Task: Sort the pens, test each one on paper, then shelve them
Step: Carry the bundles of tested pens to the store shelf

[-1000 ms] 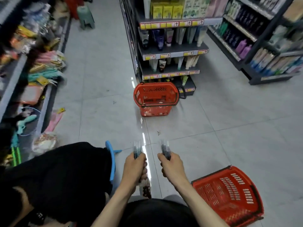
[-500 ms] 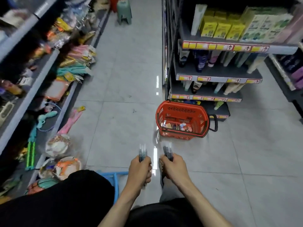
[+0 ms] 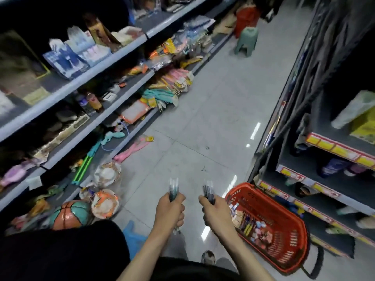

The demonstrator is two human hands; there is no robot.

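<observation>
My left hand point(image 3: 170, 209) grips a bundle of dark pens point(image 3: 173, 188) upright, their tips sticking out above the fist. Just to its right, my right hand point(image 3: 217, 211) holds a second bundle of dark pens point(image 3: 209, 192) the same way. Both hands are held low in front of me over the grey tiled floor, a small gap between them. No paper is in view.
A red shopping basket point(image 3: 292, 252) with small packaged goods sits on the floor at my right, against dark shelving point(image 3: 324, 179). At my left, grey shelves point(image 3: 91, 126) carry toys and stationery boxes, with balls point(image 3: 70, 214) below. A green stool point(image 3: 246, 42) stands far down the aisle.
The view has swung left and toward the left-hand shelves; the red basket now lies at my right. Both hands keep their hold on the pen bundles.
</observation>
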